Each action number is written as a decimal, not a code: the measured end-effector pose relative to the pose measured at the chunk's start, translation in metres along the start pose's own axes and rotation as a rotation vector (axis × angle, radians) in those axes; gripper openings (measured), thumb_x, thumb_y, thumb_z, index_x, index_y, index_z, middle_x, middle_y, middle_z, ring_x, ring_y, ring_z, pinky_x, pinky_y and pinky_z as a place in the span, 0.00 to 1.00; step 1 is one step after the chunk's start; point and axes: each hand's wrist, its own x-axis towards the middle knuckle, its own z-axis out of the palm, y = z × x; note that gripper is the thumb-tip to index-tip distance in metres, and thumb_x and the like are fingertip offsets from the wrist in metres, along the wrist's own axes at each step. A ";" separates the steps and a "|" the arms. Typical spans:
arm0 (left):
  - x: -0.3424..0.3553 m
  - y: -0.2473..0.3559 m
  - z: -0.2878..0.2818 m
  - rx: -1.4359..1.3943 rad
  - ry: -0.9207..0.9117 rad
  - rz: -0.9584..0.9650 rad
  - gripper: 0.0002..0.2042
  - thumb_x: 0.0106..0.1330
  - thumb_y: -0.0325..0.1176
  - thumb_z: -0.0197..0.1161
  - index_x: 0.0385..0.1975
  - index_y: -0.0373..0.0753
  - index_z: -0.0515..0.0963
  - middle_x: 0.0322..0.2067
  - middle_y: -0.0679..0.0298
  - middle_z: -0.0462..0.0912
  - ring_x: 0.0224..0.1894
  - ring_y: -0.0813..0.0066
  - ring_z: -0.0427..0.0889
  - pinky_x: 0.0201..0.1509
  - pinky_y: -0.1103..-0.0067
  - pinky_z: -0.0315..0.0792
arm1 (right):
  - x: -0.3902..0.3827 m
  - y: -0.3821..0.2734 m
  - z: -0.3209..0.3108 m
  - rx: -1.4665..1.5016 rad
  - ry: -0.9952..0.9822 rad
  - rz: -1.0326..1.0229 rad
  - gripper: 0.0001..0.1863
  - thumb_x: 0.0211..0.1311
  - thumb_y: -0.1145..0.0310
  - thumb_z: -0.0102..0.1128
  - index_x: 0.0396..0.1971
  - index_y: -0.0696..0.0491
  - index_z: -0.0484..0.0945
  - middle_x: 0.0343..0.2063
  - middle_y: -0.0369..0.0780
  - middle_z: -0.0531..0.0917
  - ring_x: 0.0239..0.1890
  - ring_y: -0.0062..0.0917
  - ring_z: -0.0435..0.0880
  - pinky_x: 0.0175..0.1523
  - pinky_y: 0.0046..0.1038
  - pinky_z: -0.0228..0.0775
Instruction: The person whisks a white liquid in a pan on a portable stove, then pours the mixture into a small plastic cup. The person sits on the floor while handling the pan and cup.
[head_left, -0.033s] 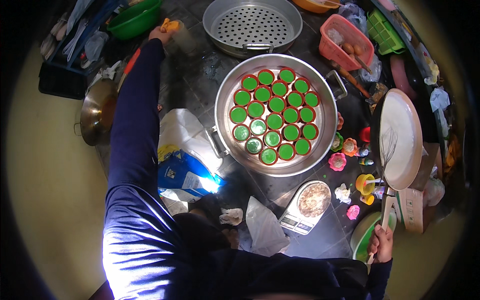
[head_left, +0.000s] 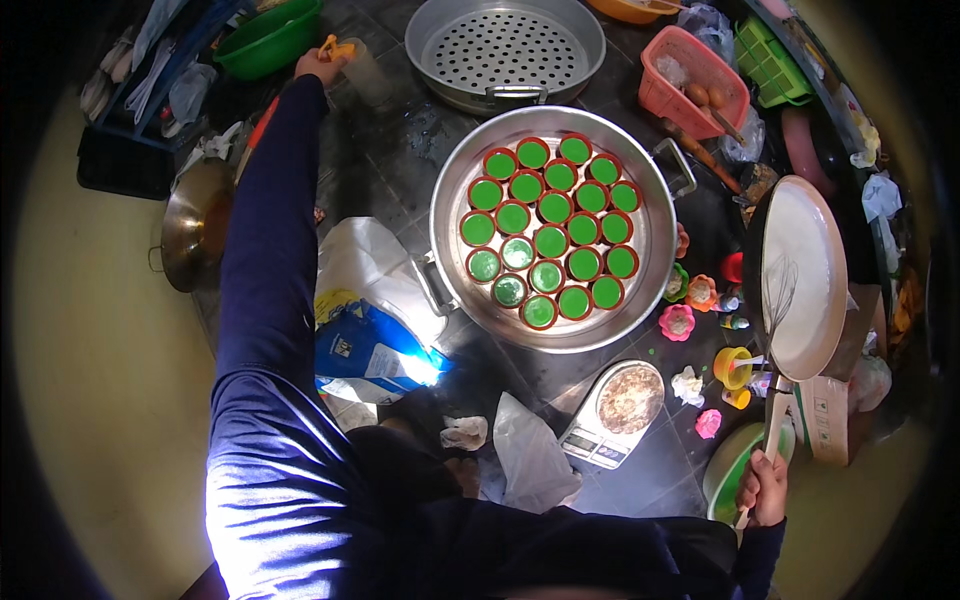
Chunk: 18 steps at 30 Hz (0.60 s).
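At the far upper left, my left hand [head_left: 320, 68] is closed on the orange handle of a translucent pitcher [head_left: 371, 80]. My right hand [head_left: 763, 488], low at the right, grips the pale handle of a frying pan [head_left: 812, 260]. The pan has a white inside and a dark outside and is tilted. A wire whisk [head_left: 783, 285] rests against it. Between my arms stands a round metal steamer pan [head_left: 447, 165] holding many small brown cups [head_left: 554, 208] filled with green. Below the right hand is a pale bowl with green inside [head_left: 727, 485].
A perforated steamer tray [head_left: 505, 50] stands at the back, a green basin [head_left: 268, 45] at the far left. A pink basket [head_left: 694, 82] holds eggs. Near me are a kitchen scale [head_left: 600, 443], a blue package [head_left: 367, 350] and plastic bags. Flower-shaped moulds [head_left: 677, 322] lie by the pan.
My left hand has shifted slightly left with the orange handle, and the pitcher shows more clearly. My right hand and the frying pan have hardly moved.
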 end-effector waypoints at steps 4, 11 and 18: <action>0.012 0.013 0.001 0.102 0.349 0.382 0.25 0.50 0.54 0.63 0.35 0.34 0.77 0.36 0.53 0.79 0.39 0.60 0.78 0.45 0.71 0.71 | -0.001 0.004 0.005 -0.025 0.025 -0.031 0.09 0.62 0.65 0.52 0.28 0.50 0.64 0.06 0.29 0.61 0.03 0.13 0.59 0.07 0.16 0.51; 0.017 0.015 -0.022 -0.480 0.172 0.200 0.17 0.54 0.47 0.61 0.28 0.37 0.79 0.26 0.61 0.81 0.29 0.73 0.80 0.38 0.78 0.73 | -0.001 0.005 0.010 0.002 0.021 -0.008 0.09 0.62 0.65 0.52 0.30 0.52 0.64 0.06 0.29 0.61 0.03 0.12 0.59 0.07 0.15 0.52; 0.024 -0.014 0.022 -0.052 0.068 0.157 0.32 0.49 0.48 0.68 0.51 0.35 0.68 0.43 0.55 0.78 0.44 0.67 0.78 0.48 0.77 0.71 | -0.003 0.002 0.013 -0.004 0.018 -0.008 0.10 0.61 0.64 0.53 0.31 0.53 0.64 0.07 0.29 0.61 0.03 0.12 0.59 0.06 0.14 0.51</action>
